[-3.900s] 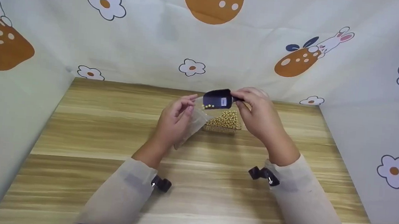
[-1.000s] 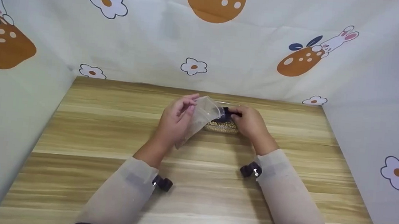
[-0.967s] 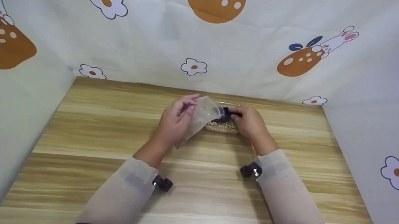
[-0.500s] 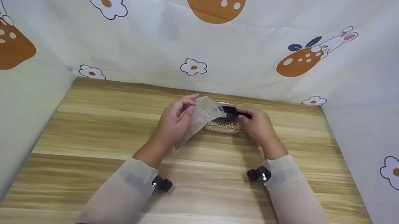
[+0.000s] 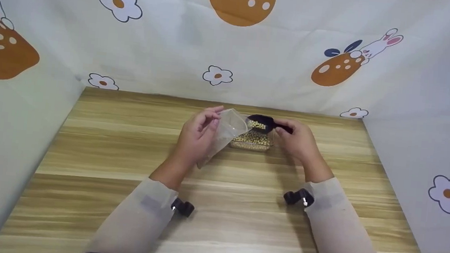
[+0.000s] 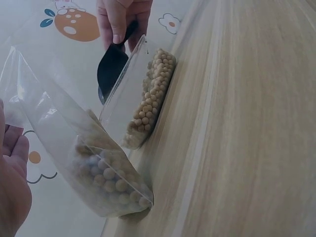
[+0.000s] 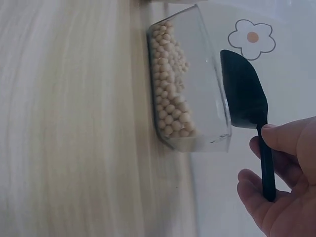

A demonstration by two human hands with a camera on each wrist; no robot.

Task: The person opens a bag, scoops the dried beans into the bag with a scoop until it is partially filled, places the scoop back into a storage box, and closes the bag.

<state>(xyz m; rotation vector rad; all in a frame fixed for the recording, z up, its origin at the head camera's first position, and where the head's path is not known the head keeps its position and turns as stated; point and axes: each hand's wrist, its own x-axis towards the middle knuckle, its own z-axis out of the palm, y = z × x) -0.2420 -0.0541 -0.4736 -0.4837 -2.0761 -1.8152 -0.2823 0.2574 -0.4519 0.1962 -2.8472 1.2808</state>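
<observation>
My left hand point(image 5: 197, 134) holds a clear plastic bag point(image 6: 44, 98) by its upper edge, mouth turned right. Soybeans point(image 6: 116, 180) fill the lower part of the bag, which is near the tabletop. With fingers and thumb, my right hand point(image 5: 299, 144) grips the handle of a black scoop point(image 5: 265, 120). Several soybeans lie in the scoop, level above a clear rectangular container point(image 7: 205, 98). The scoop's tip is right at the bag's mouth in the head view. More soybeans point(image 7: 170, 111) are in the container, behind and right of the bag.
A wood-grain table point(image 5: 224, 217) spreads under both arms. Pale cloth walls point(image 5: 166, 46) with flower and rabbit prints stand at the back and sides. Small black wrist cameras point(image 5: 298, 197) sit on both sleeves.
From down in the container, the scoop has risen with soybeans in it, and my right hand has moved up and right. The left hand and bag stay in place.
</observation>
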